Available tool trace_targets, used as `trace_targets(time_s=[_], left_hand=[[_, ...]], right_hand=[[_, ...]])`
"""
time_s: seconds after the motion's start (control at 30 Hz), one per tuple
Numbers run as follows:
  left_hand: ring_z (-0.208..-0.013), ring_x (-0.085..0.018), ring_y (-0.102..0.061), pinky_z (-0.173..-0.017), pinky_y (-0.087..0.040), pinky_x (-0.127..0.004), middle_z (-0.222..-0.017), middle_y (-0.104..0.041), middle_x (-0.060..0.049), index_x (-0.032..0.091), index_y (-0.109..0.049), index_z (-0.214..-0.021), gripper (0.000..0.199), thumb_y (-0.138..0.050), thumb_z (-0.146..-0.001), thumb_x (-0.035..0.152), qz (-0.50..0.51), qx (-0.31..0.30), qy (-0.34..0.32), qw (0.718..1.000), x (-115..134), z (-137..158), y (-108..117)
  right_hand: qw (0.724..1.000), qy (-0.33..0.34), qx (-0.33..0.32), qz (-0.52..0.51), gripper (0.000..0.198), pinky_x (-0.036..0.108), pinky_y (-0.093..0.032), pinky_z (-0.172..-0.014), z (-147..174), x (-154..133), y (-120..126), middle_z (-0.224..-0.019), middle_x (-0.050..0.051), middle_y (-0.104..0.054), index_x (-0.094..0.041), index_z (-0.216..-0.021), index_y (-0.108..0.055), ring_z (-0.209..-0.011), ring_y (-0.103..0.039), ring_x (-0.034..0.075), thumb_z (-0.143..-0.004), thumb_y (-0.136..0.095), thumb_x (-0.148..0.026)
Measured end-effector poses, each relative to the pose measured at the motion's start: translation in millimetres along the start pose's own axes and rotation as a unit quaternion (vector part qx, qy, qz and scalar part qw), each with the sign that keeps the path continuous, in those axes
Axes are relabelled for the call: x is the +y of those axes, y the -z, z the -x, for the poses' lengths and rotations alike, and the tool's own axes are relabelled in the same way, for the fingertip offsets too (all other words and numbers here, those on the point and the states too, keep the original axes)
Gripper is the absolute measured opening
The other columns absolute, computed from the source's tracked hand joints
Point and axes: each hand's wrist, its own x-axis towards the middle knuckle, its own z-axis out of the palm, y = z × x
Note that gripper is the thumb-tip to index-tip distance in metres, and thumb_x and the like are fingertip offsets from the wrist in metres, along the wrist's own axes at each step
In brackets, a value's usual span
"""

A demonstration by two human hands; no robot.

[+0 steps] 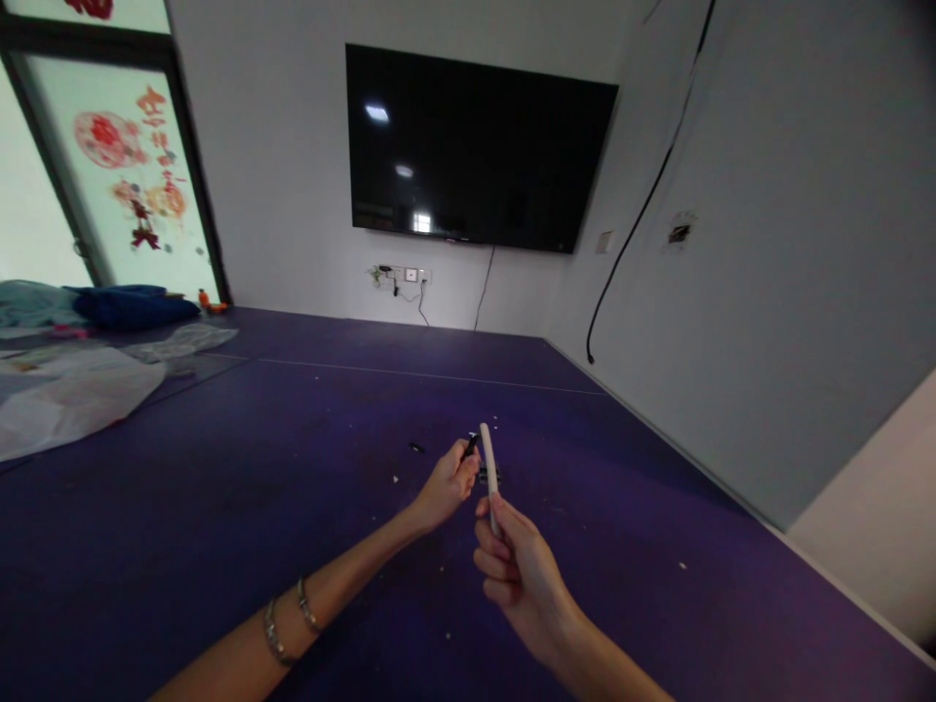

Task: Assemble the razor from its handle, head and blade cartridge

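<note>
My right hand (523, 575) is closed around the lower end of a pale, slightly curved stick (488, 453), which points upward. Its upper end is close to a small black object with a light tip (472, 445), pinched in the fingers of my left hand (449, 483). Whether the two touch, I cannot tell. Behind the stick, a small dark item (483, 475) is partly hidden on the purple floor mat (322, 546). A short black piece (416, 448) lies on the mat left of my hands, among several white scraps.
Clear plastic sheeting (88, 390) and blue cloth (138, 305) lie at the left. A television (475, 146) hangs on the far wall above wall sockets (409, 275). A black cable (643, 205) dangles along the right wall.
</note>
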Motion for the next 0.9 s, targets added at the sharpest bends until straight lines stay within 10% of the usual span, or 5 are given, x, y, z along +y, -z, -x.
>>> trace_targets(time_s=[0.5,0.67,0.77,0.9], left_hand=[[-0.032,-0.003,-0.024,-0.033,-0.019,-0.014,-0.047,-0.030,0.012,0.021,-0.036,-0.078,0.025,-0.047,-0.081,0.043,0.000,0.051,0.004,0.999,-3,-6,5],[-0.031,-0.003,-0.033,-0.031,-0.028,-0.014,-0.050,-0.038,0.011,0.020,-0.039,-0.080,0.024,-0.047,-0.080,0.042,-0.003,0.073,0.022,0.997,0,-7,4],[-0.031,-0.005,-0.039,-0.031,-0.034,-0.016,-0.052,-0.043,0.009,0.019,-0.041,-0.082,0.020,-0.046,-0.082,0.038,0.028,0.093,0.056,0.994,6,-6,2],[-0.033,-0.008,-0.044,-0.033,-0.043,-0.023,-0.053,-0.045,0.007,0.018,-0.042,-0.080,0.010,-0.040,-0.085,0.027,0.100,0.122,0.102,0.982,18,-6,-1]], right_hand=[[0.999,-0.008,-0.003,0.044,0.035,0.016,-0.003,-0.035,2,12,-4,-0.047,-0.012,-0.023,-0.020,-0.081,-0.046,-0.038,-0.010,0.002,-0.071,-0.061,-0.050],[0.989,0.111,-0.021,0.098,0.033,0.016,-0.006,-0.033,-11,-18,-9,-0.047,-0.012,-0.026,-0.023,-0.082,-0.043,-0.037,-0.012,0.003,-0.073,-0.059,-0.050],[0.952,0.236,-0.023,0.192,0.027,0.017,-0.014,-0.033,-30,-46,-3,-0.050,-0.010,-0.033,-0.023,-0.082,-0.045,-0.035,-0.020,0.004,-0.079,-0.052,-0.049],[0.824,0.380,0.025,0.420,0.021,0.022,-0.036,-0.053,-61,-80,21,-0.061,-0.003,-0.048,-0.020,-0.080,-0.056,-0.056,-0.046,0.010,-0.081,-0.051,-0.041]])
